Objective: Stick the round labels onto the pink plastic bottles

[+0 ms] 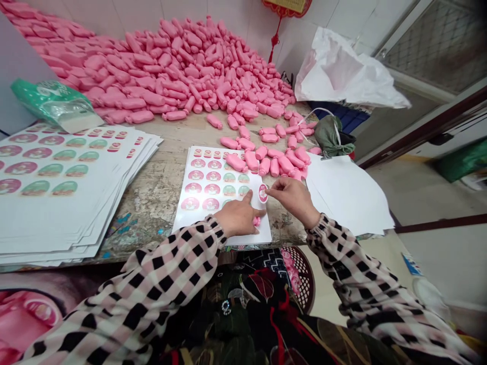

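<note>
My right hand (294, 197) pinches the edge of a peeled sticker (263, 193), white-bordered with a pink oval print. Beside it, my left hand (239, 215) rests on a sheet of stickers (224, 223), index finger stretched out. A small pink bottle-shaped piece (256, 221) pokes out between its lower fingers, mostly hidden by the hand. Rows of pink and green oval stickers and small red ones are printed on the sheet. Several loose pink bottle-shaped pieces (285, 163) lie against its top right edge.
A large heap of pink pieces (182, 66) fills the back of the table. Stacked sticker sheets (61, 223) and a green plastic bag (57, 104) are at left. White backing paper (348, 192) lies at right. Below the table edge stands a brown basket (304, 279) holding pink pieces.
</note>
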Available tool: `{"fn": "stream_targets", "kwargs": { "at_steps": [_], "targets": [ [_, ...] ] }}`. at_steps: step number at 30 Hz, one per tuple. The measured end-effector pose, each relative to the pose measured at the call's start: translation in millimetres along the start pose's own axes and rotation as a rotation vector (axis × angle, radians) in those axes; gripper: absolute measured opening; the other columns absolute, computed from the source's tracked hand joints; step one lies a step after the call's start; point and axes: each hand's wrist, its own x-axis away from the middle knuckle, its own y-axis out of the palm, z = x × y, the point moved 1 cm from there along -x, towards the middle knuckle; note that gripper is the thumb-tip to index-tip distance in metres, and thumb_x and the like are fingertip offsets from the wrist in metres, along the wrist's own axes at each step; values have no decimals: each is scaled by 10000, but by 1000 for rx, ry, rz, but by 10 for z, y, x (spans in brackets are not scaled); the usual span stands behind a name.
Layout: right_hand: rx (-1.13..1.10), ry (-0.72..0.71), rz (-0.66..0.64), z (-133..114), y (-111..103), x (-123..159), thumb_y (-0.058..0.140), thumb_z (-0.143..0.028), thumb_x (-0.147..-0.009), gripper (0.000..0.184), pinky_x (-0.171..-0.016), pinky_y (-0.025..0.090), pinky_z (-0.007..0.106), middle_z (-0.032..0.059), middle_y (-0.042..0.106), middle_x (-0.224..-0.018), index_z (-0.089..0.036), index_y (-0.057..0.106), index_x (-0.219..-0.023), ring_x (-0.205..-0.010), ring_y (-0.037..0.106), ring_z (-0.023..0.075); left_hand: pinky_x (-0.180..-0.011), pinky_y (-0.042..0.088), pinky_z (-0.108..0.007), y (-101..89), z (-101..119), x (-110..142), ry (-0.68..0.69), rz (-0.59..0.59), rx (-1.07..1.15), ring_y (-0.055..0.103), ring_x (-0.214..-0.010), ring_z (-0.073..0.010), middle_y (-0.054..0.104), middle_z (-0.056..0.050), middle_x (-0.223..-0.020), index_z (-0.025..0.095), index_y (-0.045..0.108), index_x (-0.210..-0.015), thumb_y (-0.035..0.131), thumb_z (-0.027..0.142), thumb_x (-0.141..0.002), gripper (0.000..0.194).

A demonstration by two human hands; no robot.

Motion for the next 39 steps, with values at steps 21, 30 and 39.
{"fn": "stream_targets", "kwargs": {
  "at_steps": [21,30,39],
  "targets": [
    [-746,-8,94,-323,117,567,683,-398,-698,238,-558,351,247,-26,541,-634,-182,590,-661,-581,430,98,-461,434,-227,-22,87,133,-120,331,2071,504,-534,-99,529,-20,-687,141,614,-943,444,635,-776,548],
    [-654,-44,74,-358,122,570,676,-390,-708,220,-562,356,247,-20,570,-645,-184,607,-672,-577,442,102,-480,451,-235,30,90,113,-81,341,2011,516,-532,-103,531,-26,-670,145,632,-934,419,660,-770,581],
    [-645,-27,50,-291,197,557,649,-441,-721,250,-599,388,267,6,616,-670,-193,622,-699,-605,505,128,-470,450,-232,43,72,84,-52,344,2017,529,-543,-108,543,-34,-684,137,621,-957,414,663,-768,596]
  ]
}}
